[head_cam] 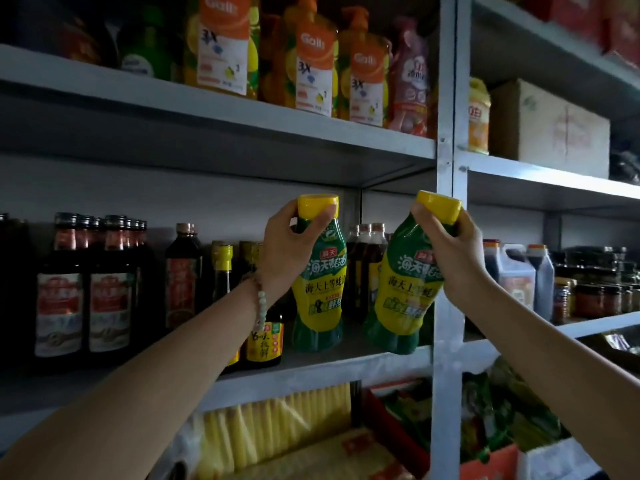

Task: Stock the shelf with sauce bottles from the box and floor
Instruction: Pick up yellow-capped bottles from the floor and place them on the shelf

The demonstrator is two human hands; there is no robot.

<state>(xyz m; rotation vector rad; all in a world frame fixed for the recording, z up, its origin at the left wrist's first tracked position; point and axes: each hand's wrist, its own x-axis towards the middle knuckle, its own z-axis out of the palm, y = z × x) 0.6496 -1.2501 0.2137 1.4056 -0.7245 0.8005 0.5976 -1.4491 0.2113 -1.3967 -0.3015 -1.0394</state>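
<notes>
Two green and yellow sauce bottles with yellow caps are held up at the middle shelf (pixel 332 370). My left hand (pixel 287 251) grips the neck of the left sauce bottle (pixel 320 292), which stands upright with its base on or just above the shelf board. My right hand (pixel 457 254) grips the neck of the right sauce bottle (pixel 405 292), which tilts to the right, its base at the shelf's front edge beside the grey upright post (pixel 445 168).
Dark soy sauce bottles (pixel 86 289) fill the left of the same shelf, with more dark bottles (pixel 365 268) behind. Orange detergent bottles (pixel 311 57) stand above. Jugs (pixel 519 275) and jars (pixel 595 299) fill the right bay. Yellow packets (pixel 277 431) lie below.
</notes>
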